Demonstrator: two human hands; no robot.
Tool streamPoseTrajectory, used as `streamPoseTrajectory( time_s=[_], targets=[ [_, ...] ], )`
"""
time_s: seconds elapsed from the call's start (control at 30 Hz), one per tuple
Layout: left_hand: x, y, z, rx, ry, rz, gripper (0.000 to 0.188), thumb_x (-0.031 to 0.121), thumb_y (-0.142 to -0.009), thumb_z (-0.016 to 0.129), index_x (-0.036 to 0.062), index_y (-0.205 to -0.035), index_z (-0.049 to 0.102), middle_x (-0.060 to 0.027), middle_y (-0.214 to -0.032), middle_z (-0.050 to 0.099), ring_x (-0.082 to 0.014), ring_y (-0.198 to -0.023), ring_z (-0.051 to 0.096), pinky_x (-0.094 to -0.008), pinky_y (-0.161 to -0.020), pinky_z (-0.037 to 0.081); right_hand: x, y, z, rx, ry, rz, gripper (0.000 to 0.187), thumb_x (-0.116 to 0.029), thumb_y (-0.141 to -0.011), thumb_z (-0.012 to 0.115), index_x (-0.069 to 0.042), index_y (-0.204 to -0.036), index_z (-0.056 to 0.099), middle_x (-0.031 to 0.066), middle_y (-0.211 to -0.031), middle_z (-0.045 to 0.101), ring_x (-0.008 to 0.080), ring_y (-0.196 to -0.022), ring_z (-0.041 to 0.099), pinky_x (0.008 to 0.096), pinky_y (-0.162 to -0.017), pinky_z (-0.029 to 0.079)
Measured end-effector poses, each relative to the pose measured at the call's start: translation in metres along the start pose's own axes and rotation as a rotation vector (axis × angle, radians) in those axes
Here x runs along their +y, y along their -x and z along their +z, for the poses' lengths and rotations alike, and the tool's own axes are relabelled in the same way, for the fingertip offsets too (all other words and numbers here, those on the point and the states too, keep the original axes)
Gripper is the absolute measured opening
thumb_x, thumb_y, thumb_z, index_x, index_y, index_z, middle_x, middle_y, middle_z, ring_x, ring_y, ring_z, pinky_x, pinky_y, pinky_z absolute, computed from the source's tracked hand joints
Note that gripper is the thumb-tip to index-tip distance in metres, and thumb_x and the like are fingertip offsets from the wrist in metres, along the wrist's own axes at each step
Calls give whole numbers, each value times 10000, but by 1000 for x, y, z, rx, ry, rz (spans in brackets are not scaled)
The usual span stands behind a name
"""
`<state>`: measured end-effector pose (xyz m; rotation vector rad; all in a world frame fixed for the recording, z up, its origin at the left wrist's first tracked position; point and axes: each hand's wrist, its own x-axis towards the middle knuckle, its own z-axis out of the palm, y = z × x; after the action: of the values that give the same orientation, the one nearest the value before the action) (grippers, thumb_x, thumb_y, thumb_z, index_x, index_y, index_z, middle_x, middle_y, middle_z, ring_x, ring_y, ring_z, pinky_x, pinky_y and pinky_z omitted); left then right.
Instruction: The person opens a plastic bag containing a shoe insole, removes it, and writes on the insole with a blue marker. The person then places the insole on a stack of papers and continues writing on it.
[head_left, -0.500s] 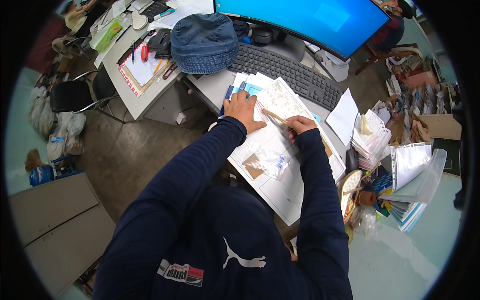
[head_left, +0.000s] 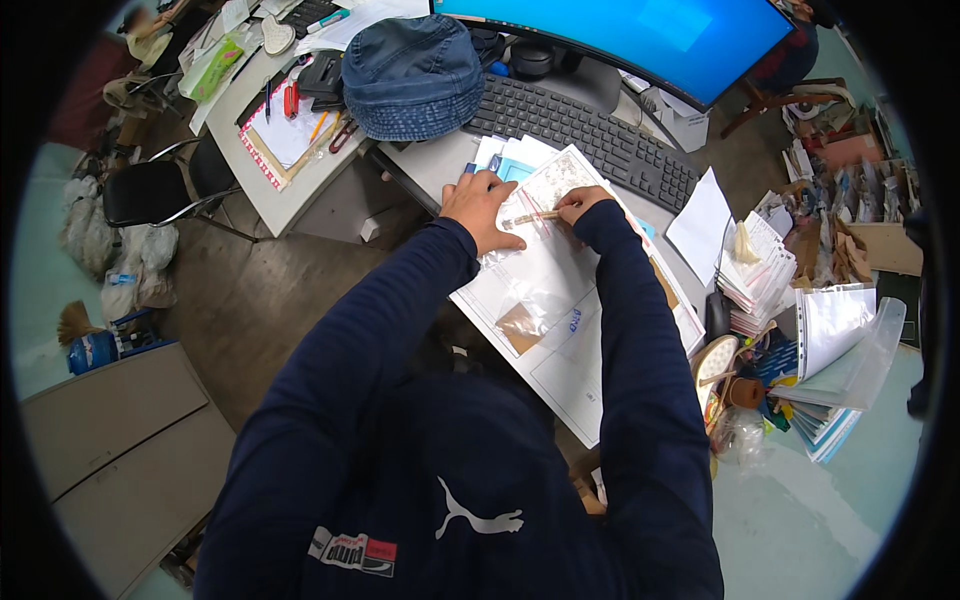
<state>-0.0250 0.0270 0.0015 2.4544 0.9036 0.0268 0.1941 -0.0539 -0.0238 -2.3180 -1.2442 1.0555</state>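
A thin tan strip (head_left: 540, 215) is pinched in my right hand (head_left: 580, 207). It points left, low over a clear plastic bag (head_left: 540, 296) that has blue handwriting on it and a brown patch showing at its lower part. My left hand (head_left: 480, 212) lies with fingers spread at the left edge of the bag, its thumb stretched toward the strip. Under both is a large white printed sheet or board (head_left: 575, 385) with ruled boxes, tilted across the desk's front edge. Its far part carries a pale mottled pattern (head_left: 570, 178).
Behind the sheet lies a black keyboard (head_left: 590, 135) below a blue-lit monitor (head_left: 620, 30). A denim bucket hat (head_left: 412, 80) sits at the left. On the right are stacked papers (head_left: 757, 275), a black mouse (head_left: 717, 313) and sandals (head_left: 712, 365). A black chair (head_left: 150, 192) stands farther left.
My right hand has moved slightly away from me and to the left with the strip, which now lies straighter and lower over the bag. My left hand remains spread at the bag's edge.
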Motion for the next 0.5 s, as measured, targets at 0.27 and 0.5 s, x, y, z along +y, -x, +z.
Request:
streamPoseTrajectory(
  time_s=[0.27,0.5],
  targets=[
    [-26,64,-14,42,-2,-37,962,454,-585,870,99,-1394,488,-122,-1285,490,-305,-1208,434,-422,-988,326,-7,-6,11,0,-225,76,175,-172,-763,671,-80,-884,758,87,-751,720,196,-684,696,316,-719,565],
    [-42,103,-3,98,93,-51,795,400,-673,819,60,-1335,539,-128,-1218,521,-312,-1155,493,-416,-957,373,-17,24,29,67,-533,120,149,-116,-822,671,0,-900,720,69,-691,678,132,-518,618,276,-495,526]
  ],
)
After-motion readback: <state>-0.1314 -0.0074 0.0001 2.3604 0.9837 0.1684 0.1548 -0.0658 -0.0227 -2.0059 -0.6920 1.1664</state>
